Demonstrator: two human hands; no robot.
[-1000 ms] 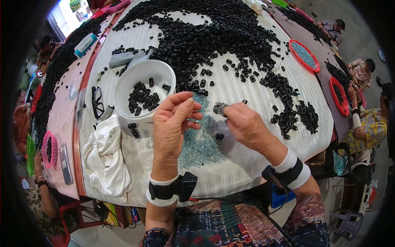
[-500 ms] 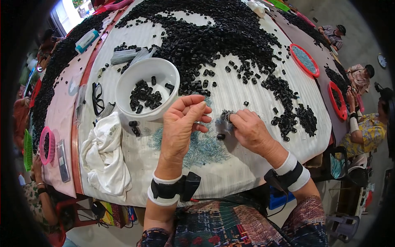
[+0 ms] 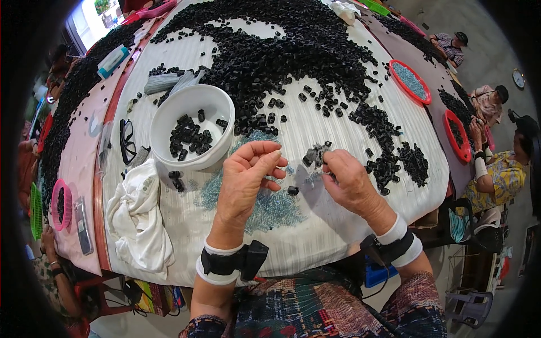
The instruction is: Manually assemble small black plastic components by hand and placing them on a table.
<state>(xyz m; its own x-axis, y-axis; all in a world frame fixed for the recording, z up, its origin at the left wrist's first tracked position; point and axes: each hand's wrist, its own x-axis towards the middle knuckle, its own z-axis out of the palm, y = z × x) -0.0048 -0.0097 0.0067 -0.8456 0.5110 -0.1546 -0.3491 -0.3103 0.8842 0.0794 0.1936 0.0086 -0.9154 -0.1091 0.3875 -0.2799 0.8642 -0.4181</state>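
My left hand (image 3: 248, 174) is raised over a spread of tiny pale-blue, clear pieces (image 3: 276, 211), thumb and forefinger pinched together; anything between them is too small to make out. To its right, my right hand (image 3: 350, 179) is closed, its fingertips at a small grey-black clump (image 3: 314, 154) whose kind is blurred. A single short black plastic cylinder (image 3: 292, 191) lies on the cloth between the hands. Left of my left hand stands a white bowl (image 3: 160, 135) with several black cylinders (image 3: 189, 135) inside.
A large heap of black cylinders (image 3: 282, 56) covers the far table. White cloth (image 3: 138, 219), eyeglasses (image 3: 128, 141) and bundled clear strips (image 3: 163, 83) lie at left. A red tray (image 3: 426, 101) holds pale-blue pieces at right. Other people (image 3: 501, 180) sit around neighbouring tables.
The right hand has shifted slightly right and the clump at its fingertips looks turned and more spread. The left hand keeps its pinch. The whole view has shifted a little.
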